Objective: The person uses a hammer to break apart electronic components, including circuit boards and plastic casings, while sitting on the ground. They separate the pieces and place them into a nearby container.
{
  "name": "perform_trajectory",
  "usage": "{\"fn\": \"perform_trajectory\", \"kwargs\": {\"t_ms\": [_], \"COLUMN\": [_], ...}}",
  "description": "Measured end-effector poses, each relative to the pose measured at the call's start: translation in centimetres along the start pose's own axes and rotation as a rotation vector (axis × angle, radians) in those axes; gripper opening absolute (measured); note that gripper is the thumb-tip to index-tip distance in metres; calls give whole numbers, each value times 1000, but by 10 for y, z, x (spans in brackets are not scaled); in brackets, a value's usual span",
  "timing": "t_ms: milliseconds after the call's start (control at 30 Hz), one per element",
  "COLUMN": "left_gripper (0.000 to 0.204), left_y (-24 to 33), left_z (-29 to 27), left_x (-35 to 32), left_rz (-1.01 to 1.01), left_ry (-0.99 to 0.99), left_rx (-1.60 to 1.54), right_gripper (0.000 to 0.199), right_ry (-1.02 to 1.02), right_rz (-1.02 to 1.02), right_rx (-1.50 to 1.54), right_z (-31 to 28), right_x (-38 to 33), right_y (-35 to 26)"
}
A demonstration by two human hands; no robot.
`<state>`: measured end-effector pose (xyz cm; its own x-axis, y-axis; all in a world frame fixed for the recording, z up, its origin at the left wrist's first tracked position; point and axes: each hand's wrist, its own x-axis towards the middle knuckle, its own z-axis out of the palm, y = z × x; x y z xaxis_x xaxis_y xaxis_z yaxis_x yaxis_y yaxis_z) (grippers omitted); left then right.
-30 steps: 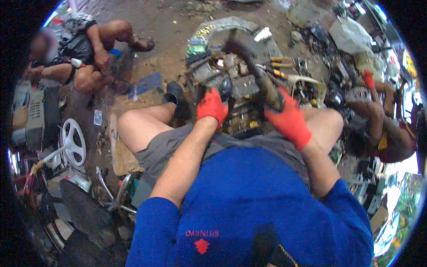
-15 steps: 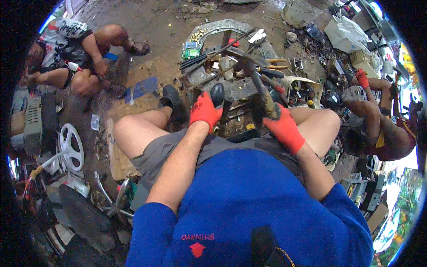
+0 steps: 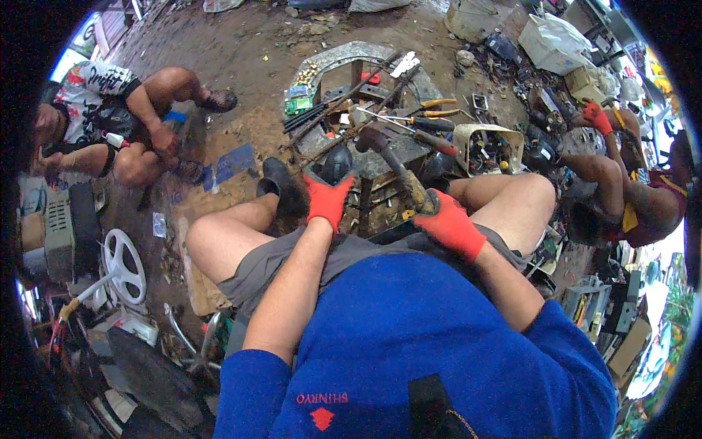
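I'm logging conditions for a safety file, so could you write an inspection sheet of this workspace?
Surface: grey arched slab, strewn with scrap and tools.
Things in hand: hammer; black rounded object.
Clutter: green circuit board, orange-handled pliers, filled cream container.
Hands: red-gloved; left hand holds the black rounded object, right hand grips the hammer's handle.
Cables: cannot be told apart in the scrap.
Surroundings: seated people left and right; white wheel at left.

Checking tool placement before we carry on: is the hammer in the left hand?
No, the right hand grips the hammer, while the left hand holds a dark rounded object.
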<state>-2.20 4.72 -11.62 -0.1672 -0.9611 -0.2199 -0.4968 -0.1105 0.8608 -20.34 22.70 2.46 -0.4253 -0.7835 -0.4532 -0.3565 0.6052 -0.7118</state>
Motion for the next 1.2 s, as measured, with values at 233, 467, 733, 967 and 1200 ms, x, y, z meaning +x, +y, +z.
{"fn": "perform_trajectory", "kwargs": {"t_ms": [233, 467, 733, 967, 1200], "left_gripper": [98, 35, 49, 55, 65], "left_y": [25, -10, -18, -27, -1], "left_z": [-2, -18, -15, -12, -18], "left_x": [-8, 21, 28, 32, 33], "left_rz": [-16, -580, -336, -330, -90], "left_ry": [-105, -736, -757, -706, -562], "left_rx": [387, -775, -542, -523, 27], "right_gripper": [42, 38, 45, 46, 45], "right_ry": [-2, 88, 59, -1, 25], "right_rz": [-12, -87, -187, -150, -156], "right_rx": [-31, -49, -206, -241, -222], "right_z": [-2, -13, 4, 6, 6], "right_x": [-1, -14, 4, 6, 11], "right_y": [-1, -25, -3, -7, -2]}}
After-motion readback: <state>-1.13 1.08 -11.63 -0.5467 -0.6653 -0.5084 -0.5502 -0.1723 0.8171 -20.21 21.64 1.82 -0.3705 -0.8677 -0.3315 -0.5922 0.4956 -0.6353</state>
